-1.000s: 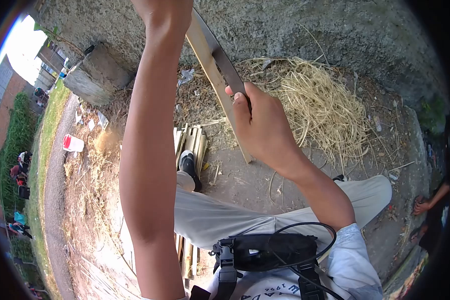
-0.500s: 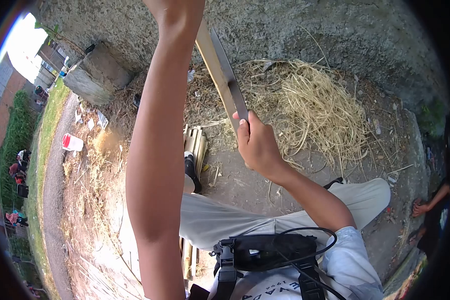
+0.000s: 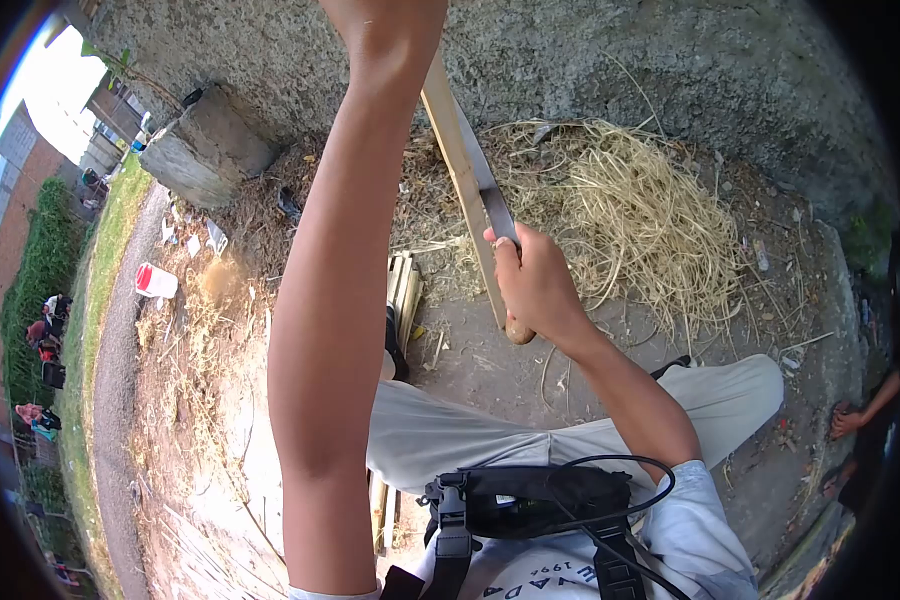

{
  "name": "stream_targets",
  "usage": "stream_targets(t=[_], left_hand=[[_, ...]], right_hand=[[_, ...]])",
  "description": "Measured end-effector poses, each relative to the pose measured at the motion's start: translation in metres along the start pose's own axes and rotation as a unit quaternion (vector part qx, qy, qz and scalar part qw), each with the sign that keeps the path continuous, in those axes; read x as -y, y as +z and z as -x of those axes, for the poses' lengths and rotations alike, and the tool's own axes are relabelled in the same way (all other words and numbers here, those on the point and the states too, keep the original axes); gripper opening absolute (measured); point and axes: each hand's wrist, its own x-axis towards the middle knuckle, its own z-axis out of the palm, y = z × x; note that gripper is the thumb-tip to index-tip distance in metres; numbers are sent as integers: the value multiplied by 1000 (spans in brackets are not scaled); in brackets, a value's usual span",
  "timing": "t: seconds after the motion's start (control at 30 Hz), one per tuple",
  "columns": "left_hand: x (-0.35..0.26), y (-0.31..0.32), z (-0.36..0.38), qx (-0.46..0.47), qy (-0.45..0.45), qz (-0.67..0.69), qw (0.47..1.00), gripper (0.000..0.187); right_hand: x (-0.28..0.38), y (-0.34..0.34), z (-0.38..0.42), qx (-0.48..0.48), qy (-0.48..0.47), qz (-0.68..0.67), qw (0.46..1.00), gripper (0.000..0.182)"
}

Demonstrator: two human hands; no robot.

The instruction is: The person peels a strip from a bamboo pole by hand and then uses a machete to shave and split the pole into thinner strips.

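My right hand (image 3: 542, 283) is closed around the handle of a machete, its rounded wooden butt showing below my palm. The long grey machete blade (image 3: 493, 199) points up and away towards the wall. Close along the blade's left side lies a pale bamboo slat (image 3: 461, 172), its lower end near my right hand. My left hand (image 3: 388, 18) is at the top edge, by the slat's upper part; its fingers are out of frame, so its grip cannot be seen.
A heap of pale shavings (image 3: 660, 215) lies beside the rough wall (image 3: 570, 65). Split slats (image 3: 403, 285) are stacked near my foot. A red and white cup (image 3: 156, 281) sits at the left. Another person's hand (image 3: 846, 421) shows at the right edge.
Both my hands and the slat appear slightly further right, partly with a view shift. The machete's wooden butt now shows under my right hand, and its blade has tilted a little.
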Motion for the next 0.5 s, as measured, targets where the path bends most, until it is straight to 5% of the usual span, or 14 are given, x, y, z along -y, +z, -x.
stream_targets(t=[0.13, 0.27, 0.37, 0.4, 0.5], left_hand=[[-5, 8, 6, 11, 18, -4, 1000, 46], [-5, 10, 9, 2, 32, -45, 998, 47], [-10, 12, 5, 5, 17, -34, 999, 47], [-10, 12, 9, 11, -1, -27, 1000, 47], [-7, 17, 8, 15, 18, -11, 1000, 47]], right_hand=[[36, -9, 10, -54, -76, -42, 995, 21], [-48, 25, 10, -57, -16, 88, 994, 21], [-58, 13, 8, -23, 17, 61, 998, 21], [-34, -2, 8, 29, 96, 0, 995, 23], [-9, -10, 7, -50, -11, -37, 998, 24]])
